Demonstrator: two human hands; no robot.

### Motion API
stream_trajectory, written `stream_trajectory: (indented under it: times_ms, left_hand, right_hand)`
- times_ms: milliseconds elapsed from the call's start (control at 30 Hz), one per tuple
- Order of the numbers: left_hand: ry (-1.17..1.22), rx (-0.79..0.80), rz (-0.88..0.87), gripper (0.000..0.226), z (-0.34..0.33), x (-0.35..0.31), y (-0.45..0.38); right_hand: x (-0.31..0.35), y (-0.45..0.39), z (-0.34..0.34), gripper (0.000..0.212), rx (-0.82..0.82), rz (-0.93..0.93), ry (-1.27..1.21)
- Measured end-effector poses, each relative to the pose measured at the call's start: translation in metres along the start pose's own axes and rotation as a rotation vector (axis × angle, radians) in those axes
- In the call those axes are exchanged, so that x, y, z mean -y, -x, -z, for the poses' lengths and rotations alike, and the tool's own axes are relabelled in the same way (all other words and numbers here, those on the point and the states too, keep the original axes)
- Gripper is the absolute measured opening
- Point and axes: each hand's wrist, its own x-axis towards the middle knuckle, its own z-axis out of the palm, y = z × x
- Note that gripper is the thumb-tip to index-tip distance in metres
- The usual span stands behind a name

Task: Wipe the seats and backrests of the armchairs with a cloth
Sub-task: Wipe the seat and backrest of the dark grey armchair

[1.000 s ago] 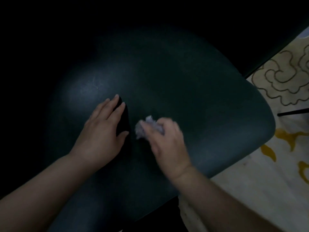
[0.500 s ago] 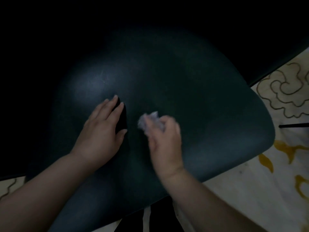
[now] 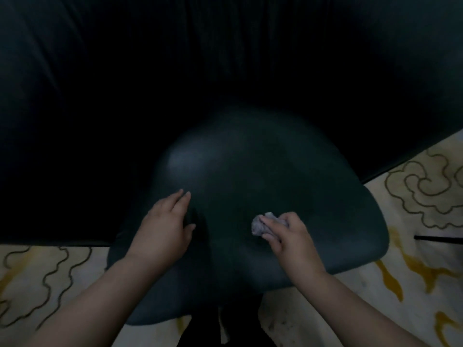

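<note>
A broad dark surface point(image 3: 175, 71) fills the upper part of the view; the light is too dim to tell what it is. Below it, the floor is covered by a pale rug point(image 3: 413, 284) with dark curling outlines and yellow patches, visible at both lower corners and along the right side. A thin dark bar point(image 3: 438, 238) lies across the rug at the right edge.

In the middle stands the armchair's dark, rounded seat point(image 3: 263, 171), its surface smooth with a faint sheen on the upper left. Both bare forearms reach onto it from the bottom of the view.

The left hand point(image 3: 165, 226) rests flat on the left part of the seat, fingers straight and close together, thumb out to the side, holding nothing.

The right hand point(image 3: 288, 236) is on the right part of the seat, well apart from the left, its fingers curled around a small crumpled pale cloth point(image 3: 259, 225). The cloth bunches out past the fingertips toward the left and is pressed against the seat near its middle.
</note>
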Motion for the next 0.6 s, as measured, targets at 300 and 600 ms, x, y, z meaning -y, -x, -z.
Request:
stream_trajectory:
  times_ms: [300,600]
  left_hand:
    - [-0.033,0.013,0.047,0.068,0.079,-0.019,0.069]
    - [-0.065,-0.003,0.105,0.064,0.156,-0.007,0.121]
  right_hand:
    - [0.094,0.0,0.074,0.037,-0.043,-0.041,-0.124]
    - [0.17,0.009,0.119,0.034,-0.072,-0.093,-0.237]
